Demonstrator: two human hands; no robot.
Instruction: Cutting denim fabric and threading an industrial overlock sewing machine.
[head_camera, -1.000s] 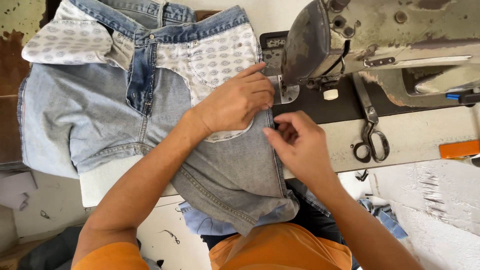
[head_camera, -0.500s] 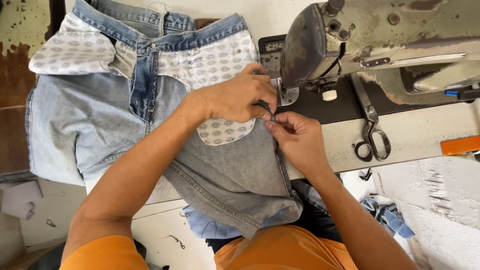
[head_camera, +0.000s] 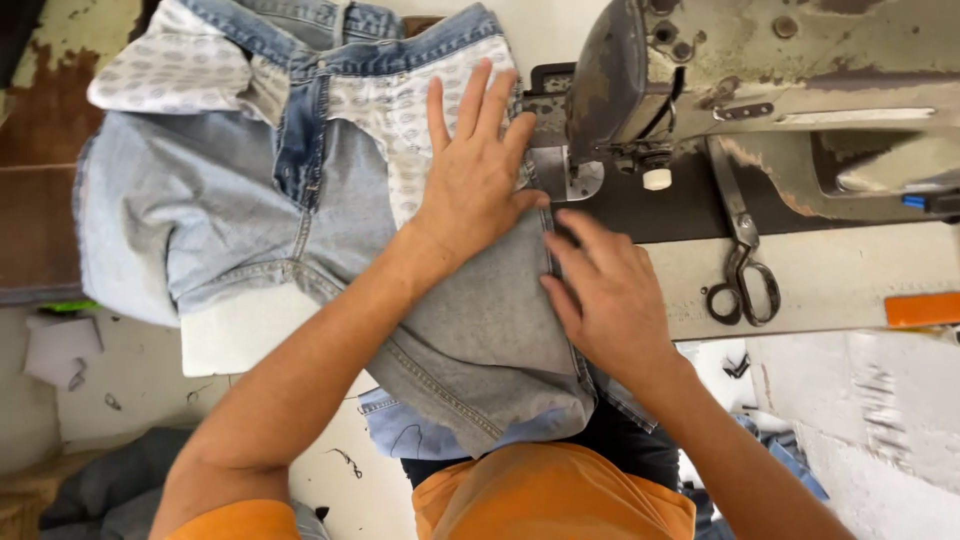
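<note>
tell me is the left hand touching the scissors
Apart. The head view shows the left hand flat on the jeans, while the scissors lie on the far side of the right hand.

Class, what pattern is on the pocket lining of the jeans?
White pocket lining with small grey oval motifs; head view.

One head camera looks steeply down, close over the sewing table (head_camera: 850, 275).

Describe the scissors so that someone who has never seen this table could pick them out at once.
Start at the big worn sewing machine along the top right. Just below its arm, on the pale table, right of the right hand, lie the scissors. They are the only dark metal tool there, blades pointing up, two looped handles toward the person.
</note>
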